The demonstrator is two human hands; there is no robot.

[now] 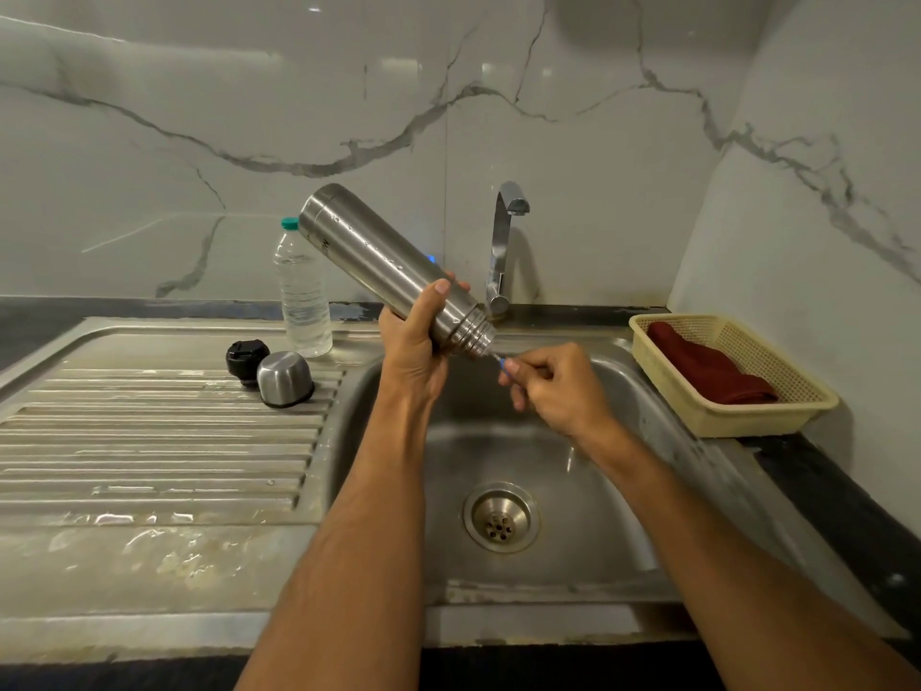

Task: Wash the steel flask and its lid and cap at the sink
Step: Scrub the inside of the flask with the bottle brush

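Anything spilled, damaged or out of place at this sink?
Nothing stands out. The left hand holds the flask tilted mouth-down over the sink; the right hand pinches a thin blue-tipped tool at its mouth. Lid and cap sit on the drainboard.

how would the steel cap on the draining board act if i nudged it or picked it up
The steel cap sits mouth-down on the ribbed draining board, so it would probably slide, not roll. Its smooth, domed metal looks slippery, likely more so wet. It is probably hollow and light.
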